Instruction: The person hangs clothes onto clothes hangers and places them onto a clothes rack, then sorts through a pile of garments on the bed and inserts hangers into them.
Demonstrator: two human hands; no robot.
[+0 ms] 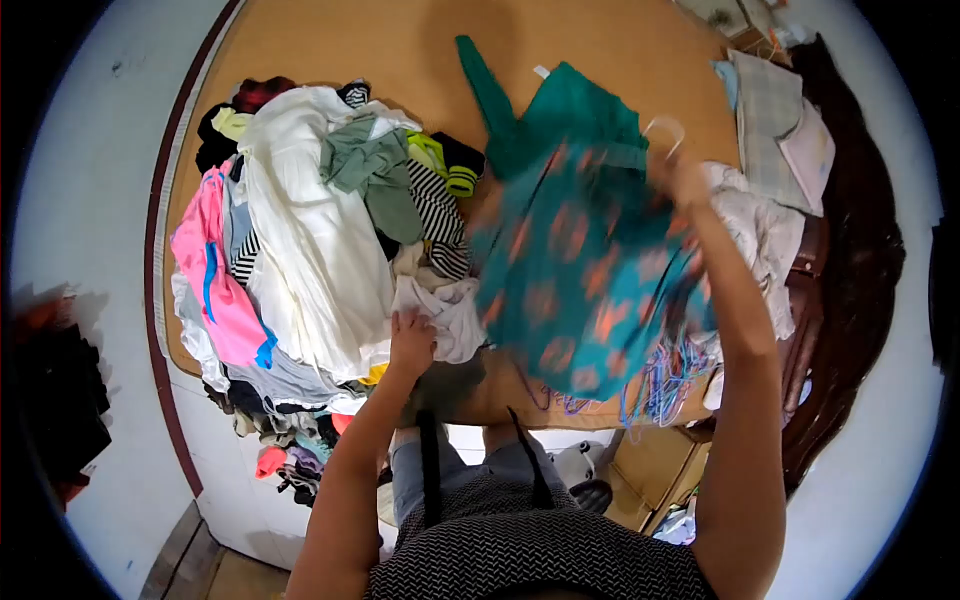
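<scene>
My right hand (682, 182) is raised at the right, closed at the top of a teal garment with orange flowers (565, 285). A pale hanger hook (664, 128) sticks up beside its fingers. The garment is smeared by motion and hangs over the near part of the board. My left hand (412, 338) lies with fingers apart on a crumpled white cloth (452, 312) at the near edge of the clothes pile. Behind the flowered garment a plain green garment (575, 110) is spread out, partly covered by it.
A heap of clothes holds a long white garment (315, 230), a pink one (225, 270) and a grey-green one (375, 165). Several thin hangers (665, 378) lie at the near right edge. White clothes (765, 235) and folded fabric (770, 125) sit along the right side.
</scene>
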